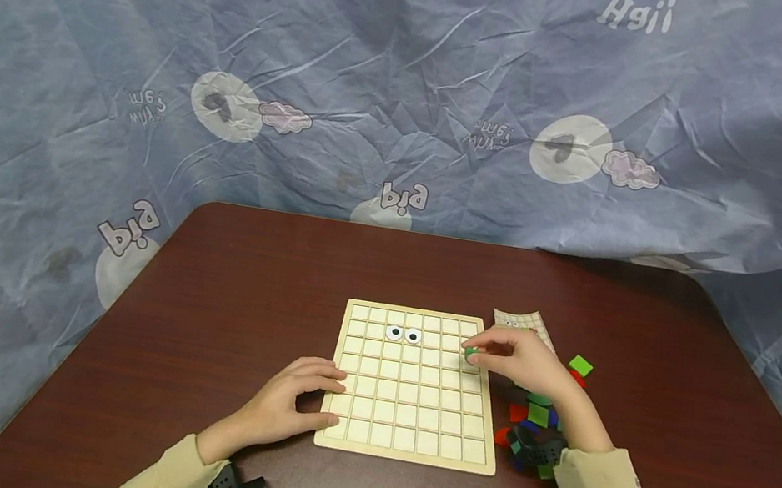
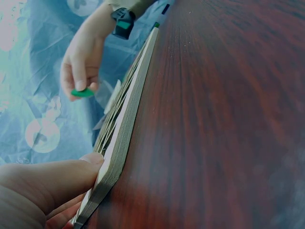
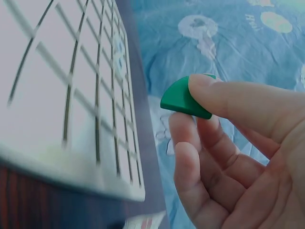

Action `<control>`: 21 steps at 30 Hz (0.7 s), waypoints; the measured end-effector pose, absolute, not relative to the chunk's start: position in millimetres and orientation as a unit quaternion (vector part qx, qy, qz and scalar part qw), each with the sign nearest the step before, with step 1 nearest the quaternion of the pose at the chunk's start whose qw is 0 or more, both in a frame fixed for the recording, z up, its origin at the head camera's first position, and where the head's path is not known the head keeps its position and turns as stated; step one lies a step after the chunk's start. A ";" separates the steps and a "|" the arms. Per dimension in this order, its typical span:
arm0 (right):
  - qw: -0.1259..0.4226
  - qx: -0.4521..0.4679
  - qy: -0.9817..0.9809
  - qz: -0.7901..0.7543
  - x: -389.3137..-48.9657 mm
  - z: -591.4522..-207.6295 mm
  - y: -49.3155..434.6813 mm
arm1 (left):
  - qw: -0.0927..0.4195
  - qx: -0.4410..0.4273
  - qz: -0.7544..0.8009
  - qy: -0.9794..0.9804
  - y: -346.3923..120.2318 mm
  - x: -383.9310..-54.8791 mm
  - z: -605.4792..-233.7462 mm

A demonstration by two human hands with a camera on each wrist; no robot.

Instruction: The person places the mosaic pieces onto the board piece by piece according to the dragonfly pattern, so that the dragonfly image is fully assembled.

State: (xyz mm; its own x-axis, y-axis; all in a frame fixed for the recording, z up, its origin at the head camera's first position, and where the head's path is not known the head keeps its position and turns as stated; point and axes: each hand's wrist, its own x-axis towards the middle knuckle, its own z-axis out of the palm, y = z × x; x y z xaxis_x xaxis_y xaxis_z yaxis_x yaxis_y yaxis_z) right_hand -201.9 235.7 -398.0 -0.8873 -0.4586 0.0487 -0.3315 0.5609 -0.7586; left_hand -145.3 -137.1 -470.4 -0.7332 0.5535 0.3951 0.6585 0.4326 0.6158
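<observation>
Between thumb and fingers, my right hand [image 1: 521, 360] pinches a green quarter-round tile [image 3: 183, 98], held over the right side of a pale wooden grid board [image 1: 417, 396]. The right wrist view shows the tile's curved edge and flat face, partly covered by the thumb. Two round eye tiles [image 1: 403, 334] sit side by side in the board's second row from the top. My left hand [image 1: 292, 398] rests at the board's left edge, fingers spread and fingertips on the rim. In the left wrist view its thumb [image 2: 71, 179] lies against the board's edge.
Right of the board, partly under my right forearm, lies a loose pile of red, blue and green tiles [image 1: 538, 415]. A printed pattern card [image 1: 523, 321] lies behind my right hand. The dark wooden table [image 1: 263, 284] ends at a hanging blue printed cloth [image 1: 381, 108].
</observation>
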 end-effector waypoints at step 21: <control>0.102 -0.187 0.848 -0.485 -215.7 -395.0 162.6 | 0.068 -0.363 -0.395 -0.842 -138.1 -145.7 -471.3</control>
State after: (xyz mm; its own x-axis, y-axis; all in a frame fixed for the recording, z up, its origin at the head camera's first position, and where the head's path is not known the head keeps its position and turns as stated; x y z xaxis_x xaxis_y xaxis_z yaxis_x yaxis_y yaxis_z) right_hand -215.7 162.6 -395.0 -0.9097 -0.4153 0.0085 -0.2176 0.4590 -0.8614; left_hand -145.7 -138.1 -471.3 -0.7280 0.5567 0.4002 0.6636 0.4256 0.6152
